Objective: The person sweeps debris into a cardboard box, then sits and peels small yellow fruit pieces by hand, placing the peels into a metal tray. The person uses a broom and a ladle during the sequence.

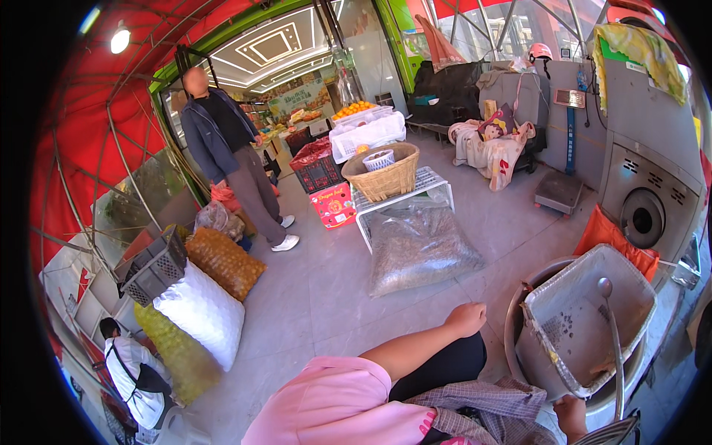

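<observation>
My left hand [468, 320] is closed in a loose fist above my dark-clad knee, with no object seen in it. Low at the right, my right hand [570, 411] is at the near rim of a large round metal basin [514, 347]; whether its fingers grip anything I cannot tell. A rectangular perforated metal tray [573, 347] rests tilted on the basin, with dark bits on its bottom. Across it lies a long-handled metal ladle [616, 345]. A checked cloth [484, 397] covers my lap.
A clear plastic sack [423, 250] leans by a metal rack [364, 222] bearing a wicker basket [384, 181]. Full sacks [203, 311] and a grey crate [158, 267] stand left. One person [222, 133] stands beyond; another [136, 372] sits lower left. A platform scale [559, 192] and metal machine [642, 211] are right.
</observation>
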`<action>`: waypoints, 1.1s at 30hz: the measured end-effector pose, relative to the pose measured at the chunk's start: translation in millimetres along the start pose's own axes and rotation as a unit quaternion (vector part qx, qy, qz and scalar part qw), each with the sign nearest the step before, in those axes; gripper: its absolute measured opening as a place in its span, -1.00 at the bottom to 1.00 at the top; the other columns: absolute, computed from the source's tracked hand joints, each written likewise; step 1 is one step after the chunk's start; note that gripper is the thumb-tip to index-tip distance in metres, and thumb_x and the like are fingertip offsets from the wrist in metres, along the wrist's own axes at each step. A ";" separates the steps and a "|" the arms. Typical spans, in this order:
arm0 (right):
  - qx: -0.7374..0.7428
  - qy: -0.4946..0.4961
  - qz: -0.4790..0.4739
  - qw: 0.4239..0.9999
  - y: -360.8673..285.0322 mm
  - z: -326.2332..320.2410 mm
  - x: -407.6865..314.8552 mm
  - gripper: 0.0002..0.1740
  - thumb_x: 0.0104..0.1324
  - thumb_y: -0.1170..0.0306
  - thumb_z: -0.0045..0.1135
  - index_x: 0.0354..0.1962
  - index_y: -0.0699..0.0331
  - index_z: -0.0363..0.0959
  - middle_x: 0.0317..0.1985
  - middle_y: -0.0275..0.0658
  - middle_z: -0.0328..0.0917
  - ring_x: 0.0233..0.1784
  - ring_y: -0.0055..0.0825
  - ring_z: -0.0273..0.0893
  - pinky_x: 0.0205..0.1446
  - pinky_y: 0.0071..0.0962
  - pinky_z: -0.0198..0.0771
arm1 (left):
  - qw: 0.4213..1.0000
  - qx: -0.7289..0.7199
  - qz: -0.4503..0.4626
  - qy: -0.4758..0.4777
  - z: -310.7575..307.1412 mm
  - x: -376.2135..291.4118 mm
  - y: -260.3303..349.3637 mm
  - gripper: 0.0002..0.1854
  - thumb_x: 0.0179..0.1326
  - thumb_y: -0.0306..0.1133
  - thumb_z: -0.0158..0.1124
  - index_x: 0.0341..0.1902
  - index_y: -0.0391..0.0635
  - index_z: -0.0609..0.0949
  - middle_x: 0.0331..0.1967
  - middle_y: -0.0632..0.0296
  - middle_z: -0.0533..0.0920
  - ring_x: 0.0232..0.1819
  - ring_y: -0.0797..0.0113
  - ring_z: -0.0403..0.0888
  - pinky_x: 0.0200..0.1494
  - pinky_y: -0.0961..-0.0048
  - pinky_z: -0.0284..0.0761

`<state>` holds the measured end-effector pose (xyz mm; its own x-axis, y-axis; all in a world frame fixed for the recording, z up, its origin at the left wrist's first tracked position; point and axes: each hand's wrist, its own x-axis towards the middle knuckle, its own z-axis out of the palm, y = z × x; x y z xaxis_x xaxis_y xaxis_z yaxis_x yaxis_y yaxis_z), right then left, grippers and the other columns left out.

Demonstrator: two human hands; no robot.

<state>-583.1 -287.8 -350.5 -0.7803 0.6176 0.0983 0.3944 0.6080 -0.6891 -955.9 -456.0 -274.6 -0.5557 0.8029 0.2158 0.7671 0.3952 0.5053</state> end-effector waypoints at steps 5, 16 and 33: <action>0.032 0.004 0.019 0.999 -11.9 -13.5 -6.4 -0.82 -0.12 0.41 0.14 -0.65 0.40 0.42 -0.69 -0.06 0.44 -0.59 -0.20 0.47 -0.50 -0.36 0.33 | 1.000 -0.009 0.026 0.002 8.0 4.9 9.7 -0.90 0.02 -0.38 0.01 -0.48 -0.14 0.45 -0.49 0.05 0.52 -0.37 0.01 0.49 -0.32 0.19 0.37; -0.011 0.033 -0.023 0.999 -5.1 -8.1 -6.3 -0.85 -0.07 0.43 0.09 -0.65 0.38 0.42 -0.67 -0.01 0.43 -0.58 -0.13 0.46 -0.50 -0.33 0.33 | 1.000 0.002 0.011 0.012 5.8 1.7 1.5 -0.91 0.01 -0.42 -0.02 -0.49 -0.15 0.46 -0.48 0.01 0.53 -0.35 -0.02 0.49 -0.31 0.18 0.37; 0.023 0.023 0.003 0.999 -30.0 -22.8 -4.8 -0.92 -0.07 0.51 0.05 -0.67 0.34 0.46 -0.64 -0.06 0.49 -0.55 -0.20 0.52 -0.45 -0.37 0.40 | 1.000 0.013 0.014 -0.012 5.2 5.7 5.4 -0.87 0.01 -0.36 0.02 -0.49 -0.15 0.47 -0.50 0.01 0.55 -0.38 -0.02 0.51 -0.31 0.14 0.38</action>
<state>-580.1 -297.6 -313.9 -0.7550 0.6435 0.1263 0.3750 0.5816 -0.7219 -953.3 -447.0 -275.0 -0.5266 0.8239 0.2094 0.7907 0.3841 0.4768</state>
